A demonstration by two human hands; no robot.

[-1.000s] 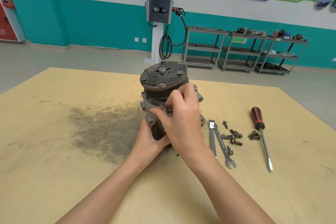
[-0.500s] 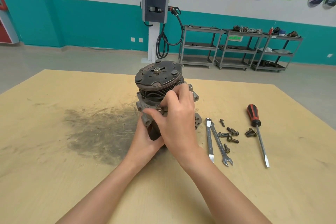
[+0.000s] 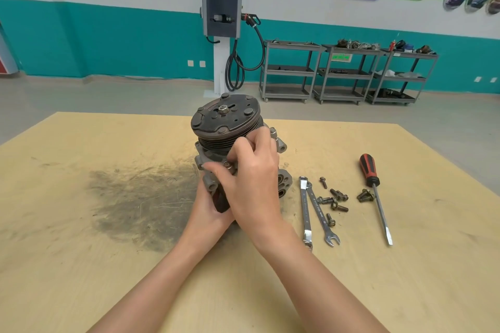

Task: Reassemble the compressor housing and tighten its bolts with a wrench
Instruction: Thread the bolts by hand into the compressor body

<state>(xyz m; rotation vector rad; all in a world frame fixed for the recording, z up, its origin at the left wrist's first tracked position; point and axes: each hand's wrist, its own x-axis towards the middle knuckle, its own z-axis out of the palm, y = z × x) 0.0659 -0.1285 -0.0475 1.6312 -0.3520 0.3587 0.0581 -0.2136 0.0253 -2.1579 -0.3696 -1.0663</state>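
Note:
The compressor [image 3: 226, 123] stands upright on the wooden table [image 3: 81, 224], dark pulley face on top. My left hand [image 3: 208, 211] grips its lower body from the near side. My right hand [image 3: 251, 170] lies over the housing below the pulley, thumb and forefinger pinching a bolt [image 3: 226, 163] set in the housing flange. Two wrenches [image 3: 313, 208] lie side by side to the right of the compressor. Several loose bolts [image 3: 334, 199] are scattered beside them. Much of the housing is hidden behind my hands.
A red-and-black screwdriver [image 3: 374, 192] lies at the far right of the table, with a small cluster of bolts [image 3: 365, 195] touching its shaft. A dark greasy smear [image 3: 146, 197] covers the table left of the compressor. Metal carts [image 3: 346, 73] and a charging post [image 3: 221, 21] stand across the floor.
My right hand's fingers have shifted slightly around the bolt on the flange. The view has drifted a little; the compressor and tools stay in place.

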